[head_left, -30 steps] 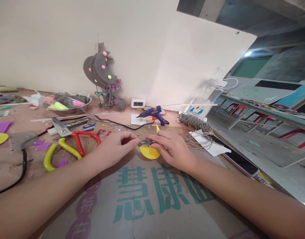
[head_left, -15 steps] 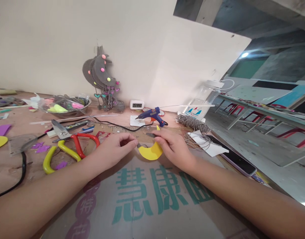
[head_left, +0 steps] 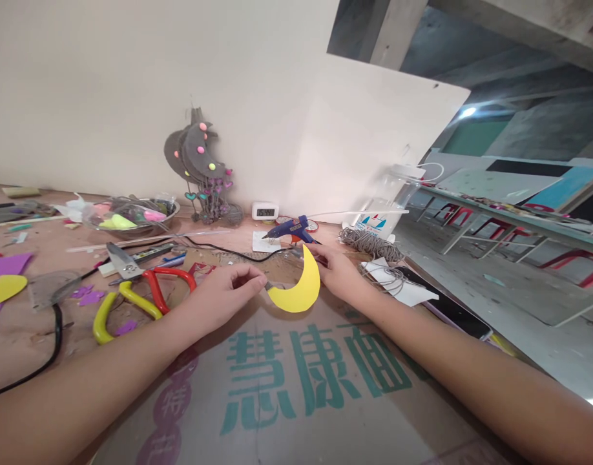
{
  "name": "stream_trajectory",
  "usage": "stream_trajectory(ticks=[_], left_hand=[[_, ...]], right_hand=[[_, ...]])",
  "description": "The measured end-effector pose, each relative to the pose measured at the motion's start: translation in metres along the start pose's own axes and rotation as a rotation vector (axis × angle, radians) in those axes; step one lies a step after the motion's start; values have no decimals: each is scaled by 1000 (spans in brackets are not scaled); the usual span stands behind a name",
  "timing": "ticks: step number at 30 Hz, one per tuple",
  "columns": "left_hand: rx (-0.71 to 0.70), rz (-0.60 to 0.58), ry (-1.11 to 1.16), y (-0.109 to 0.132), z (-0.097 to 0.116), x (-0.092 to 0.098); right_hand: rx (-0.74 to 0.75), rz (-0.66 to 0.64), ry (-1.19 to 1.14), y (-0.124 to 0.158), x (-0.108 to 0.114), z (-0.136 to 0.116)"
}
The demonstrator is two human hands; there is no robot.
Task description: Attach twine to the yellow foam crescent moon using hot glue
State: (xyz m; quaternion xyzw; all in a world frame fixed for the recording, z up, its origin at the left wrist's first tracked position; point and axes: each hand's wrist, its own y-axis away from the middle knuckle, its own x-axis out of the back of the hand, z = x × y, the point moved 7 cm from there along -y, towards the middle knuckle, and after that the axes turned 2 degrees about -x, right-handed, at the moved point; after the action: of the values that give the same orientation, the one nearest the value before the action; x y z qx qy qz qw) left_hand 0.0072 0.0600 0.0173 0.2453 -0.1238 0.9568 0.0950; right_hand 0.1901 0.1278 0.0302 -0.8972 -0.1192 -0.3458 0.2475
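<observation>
Yellow crescent-moon cutout (head_left: pixel 303 294) at centre, above printed cardboard (head_left: pixel 258 433). Left hand (head_left: pixel 228 290) at its 9 o'clock, thumb and forefinger pinched on its left tip. Right hand (head_left: pixel 342 274) at 3 o'clock, fingertips partly hidden, grip cannot be told. Hot glue gun (head_left: pixel 292 228) at 12, grey yarn (head_left: pixel 371 243) at 2.

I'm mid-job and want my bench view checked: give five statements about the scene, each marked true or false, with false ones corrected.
1. The left hand pinches a grey tip at the left end of the yellow crescent. True.
2. The right hand grips the glue gun. False: the glue gun rests on the table beyond both hands.
3. The scissors have one red and one yellow handle. True.
4. The bowl stands right of the glue gun. False: the bowl stands left of it.
5. The white timer stands right of the bowl. True.
</observation>
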Motion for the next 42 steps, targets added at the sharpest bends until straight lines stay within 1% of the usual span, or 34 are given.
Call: stream_trajectory(ticks=[3,6,8,9,11,13,15,16,17,21,22,24,27,30,36,40,42], left_hand=[[2,12,-9,-1,-2,0],[-7,54,-9,-1,-2,2],[4,95,-6,-1,-2,5],[11,115,-7,-1,-3,7],[20,147,-12,0,-2,9],[18,161,-16,-1,-2,11],[11,155,-9,-2,-2,11],[11,153,-2,-2,-2,10],[15,152,6,-2,-3,10],[43,144,24,-2,-9,10],[45,137,24,-2,-10,10],[42,132,18,-3,-10,10],[52,144,16,-4,-10,11],[44,145,14,-4,-7,10],[26,108,31,-3,-4,6],[30,125,37,-5,-6,6],[31,139,21,-6,-7,7]], right_hand=[[31,21,-57,5,2,-18],[-78,-34,-328,12,-2,-25],[-84,3,-444,17,-1,-29],[-67,14,-450,19,-2,-31],[-27,0,-373,23,-6,-35],[5,-25,-231,28,-11,-39],[55,-11,-76,33,-12,-45],[105,-1,5,35,-12,-50],[184,-3,89,38,-13,-57],[627,-38,377,55,-20,-85],[698,-43,436,58,-23,-88],[773,-36,546,61,-25,-90],[839,-25,688,64,-29,-91],[869,-20,759,66,-30,-94],[883,-62,783,68,-32,-96],[880,-114,771,68,-36,-95],[875,-149,717,68,-38,-95]])
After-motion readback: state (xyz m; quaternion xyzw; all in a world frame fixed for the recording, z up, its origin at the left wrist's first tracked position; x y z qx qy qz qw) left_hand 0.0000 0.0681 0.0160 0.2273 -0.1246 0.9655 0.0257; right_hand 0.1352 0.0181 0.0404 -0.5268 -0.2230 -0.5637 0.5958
